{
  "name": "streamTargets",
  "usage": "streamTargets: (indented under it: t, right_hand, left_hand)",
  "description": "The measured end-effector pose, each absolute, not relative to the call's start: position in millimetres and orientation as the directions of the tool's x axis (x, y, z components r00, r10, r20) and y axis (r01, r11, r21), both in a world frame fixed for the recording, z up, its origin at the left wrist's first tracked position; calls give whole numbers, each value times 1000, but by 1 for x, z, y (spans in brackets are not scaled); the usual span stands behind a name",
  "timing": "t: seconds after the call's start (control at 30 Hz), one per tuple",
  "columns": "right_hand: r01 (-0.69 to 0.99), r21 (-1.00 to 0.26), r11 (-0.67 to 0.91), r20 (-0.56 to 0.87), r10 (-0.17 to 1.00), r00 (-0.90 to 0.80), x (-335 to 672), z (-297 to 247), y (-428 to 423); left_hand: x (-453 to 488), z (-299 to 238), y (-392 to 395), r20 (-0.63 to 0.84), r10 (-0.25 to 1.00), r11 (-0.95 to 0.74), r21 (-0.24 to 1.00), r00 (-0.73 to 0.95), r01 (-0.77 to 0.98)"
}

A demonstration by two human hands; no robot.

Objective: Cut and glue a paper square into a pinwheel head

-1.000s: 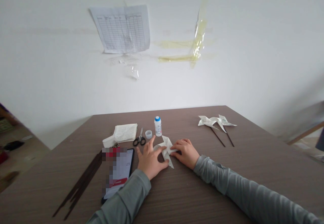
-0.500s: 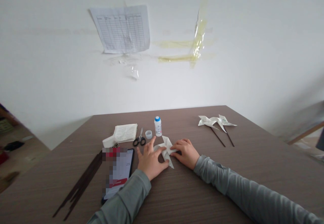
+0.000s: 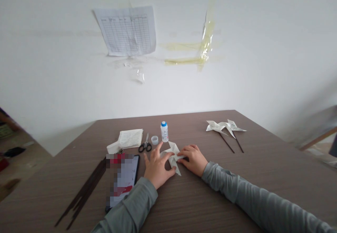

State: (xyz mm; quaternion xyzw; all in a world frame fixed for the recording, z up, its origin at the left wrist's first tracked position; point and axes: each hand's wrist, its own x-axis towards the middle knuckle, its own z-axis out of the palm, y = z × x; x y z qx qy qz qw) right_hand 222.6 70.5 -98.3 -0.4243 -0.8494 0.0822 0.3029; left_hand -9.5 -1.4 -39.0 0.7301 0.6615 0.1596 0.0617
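A folded white paper pinwheel with printed text lies flat on the table, its points spread, between my two hands. My left hand rests on its left side, fingers spread, with the fingertips pressing the paper. My right hand comes in from the right, and its fingertips press the paper's centre. Both grey sleeves reach toward me. Part of the pinwheel is hidden under my fingers.
On the brown wood-grain table stand a blue-capped glue bottle, a small cap, black-handled scissors, and a paper stack. A phone, dark sticks, and two stick-mounted paper pinwheels lie nearby.
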Motion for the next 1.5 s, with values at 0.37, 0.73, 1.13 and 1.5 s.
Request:
streamTargets:
  t: [0.37, 0.73, 1.13, 1.5]
  right_hand:
    - [664, -430, 612, 409, 787, -461, 223, -95, 68]
    - [696, -379, 609, 368, 790, -491, 222, -92, 68]
    - [687, -377, 621, 317, 784, -534, 218, -87, 65]
    - [691, -400, 603, 322, 798, -510, 221, -84, 63]
  left_hand:
    - [-13, -27, -4, 99, 986, -158, 247, 138, 956]
    - [-16, -40, 0, 87, 987, -154, 291, 134, 944]
    - [-17, -35, -1, 68, 986, -165, 272, 152, 948]
    - [-11, -44, -1, 161, 982, -141, 298, 96, 944]
